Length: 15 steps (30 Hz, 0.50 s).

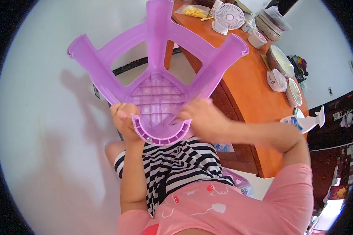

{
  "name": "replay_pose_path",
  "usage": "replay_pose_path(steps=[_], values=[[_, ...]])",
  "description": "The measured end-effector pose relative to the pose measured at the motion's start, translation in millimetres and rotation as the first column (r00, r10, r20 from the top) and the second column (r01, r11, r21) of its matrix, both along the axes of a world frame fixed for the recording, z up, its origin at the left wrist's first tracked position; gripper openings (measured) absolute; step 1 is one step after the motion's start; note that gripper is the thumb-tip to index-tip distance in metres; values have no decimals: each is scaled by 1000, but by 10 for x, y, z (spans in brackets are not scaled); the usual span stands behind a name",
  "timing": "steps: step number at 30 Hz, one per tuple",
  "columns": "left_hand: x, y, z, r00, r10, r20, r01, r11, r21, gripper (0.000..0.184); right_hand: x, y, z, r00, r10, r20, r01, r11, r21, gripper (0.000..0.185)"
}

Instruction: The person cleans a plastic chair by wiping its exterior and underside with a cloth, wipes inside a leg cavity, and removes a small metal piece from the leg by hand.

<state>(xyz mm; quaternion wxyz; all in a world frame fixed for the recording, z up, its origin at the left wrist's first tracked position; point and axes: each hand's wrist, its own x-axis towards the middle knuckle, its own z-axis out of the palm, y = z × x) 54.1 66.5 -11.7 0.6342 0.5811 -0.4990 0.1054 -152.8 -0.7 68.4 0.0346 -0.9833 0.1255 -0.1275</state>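
Observation:
A purple plastic stool (157, 43) is turned so that its ribbed underside and legs face me, over my lap. My left hand (125, 119) is closed around the stool's near left edge, beside the leg that points towards me. A small round metal-looking spot (149, 139) shows on that leg's ribbed, U-shaped end. On the other side, my right hand (203, 117) is at the stool's near right, its fingers over the underside. Motion smears those fingers, and whether they hold anything is unclear. A bit of pink shows just above that hand.
An orange-brown wooden table (251, 105) curves along the right. On it stand a white fan (229, 16), a bag of yellow pieces (193, 11), several bowls (277, 80) and a white spray-type bottle (308, 121). A pale wall (47, 98) is at the left.

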Motion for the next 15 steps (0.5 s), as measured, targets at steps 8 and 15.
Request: replay_pose_path(steps=[8, 15], values=[[221, 95, 71, 975, -176, 135, 169, 984, 65, 45, -441, -654, 7, 991, -127, -34, 118, 975, -190, 21], [972, -70, -7, 949, -40, 314, -53, 958, 282, 21, -328, -599, 202, 979, -119, -163, 31, 886, -462, 9]])
